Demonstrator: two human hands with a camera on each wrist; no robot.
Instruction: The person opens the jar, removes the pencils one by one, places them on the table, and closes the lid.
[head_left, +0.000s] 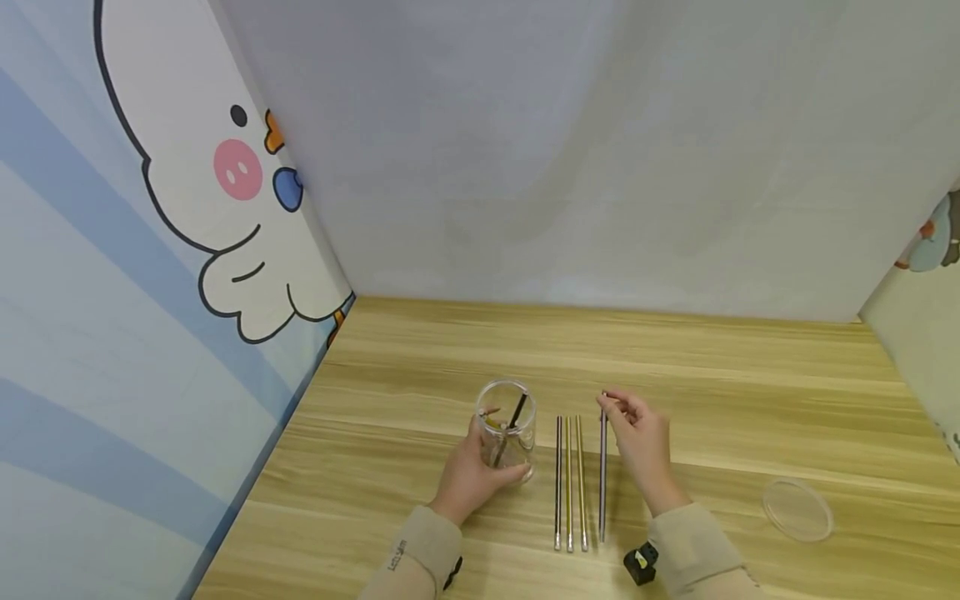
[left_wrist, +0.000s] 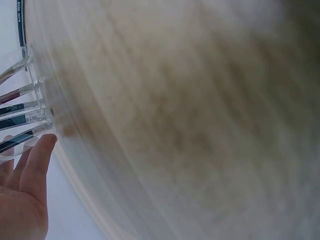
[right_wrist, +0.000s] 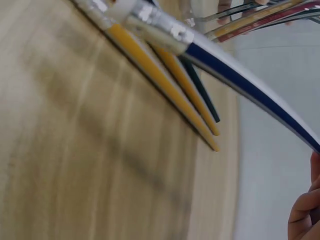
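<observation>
In the head view my left hand (head_left: 468,482) grips a clear jar (head_left: 522,442) round its side. Inside stand several pencils (head_left: 517,410), their eraser ends down; the left wrist view shows these pencils (left_wrist: 20,120) through the jar's wall. Between finger and thumb, my right hand (head_left: 643,433) pinches the far end of a dark blue pencil (head_left: 603,475). Its eraser end points toward me, raised above the table in the right wrist view. Two yellow pencils (head_left: 569,483) and a dark pencil (head_left: 558,483) lie side by side between my hands.
A clear round lid (head_left: 798,510) lies to the right on the wood-grain table (head_left: 675,358). Near my right sleeve is a small black object (head_left: 641,563). A pale wall (head_left: 600,167) stands behind, and a cartoon-printed wall (head_left: 187,275) at left.
</observation>
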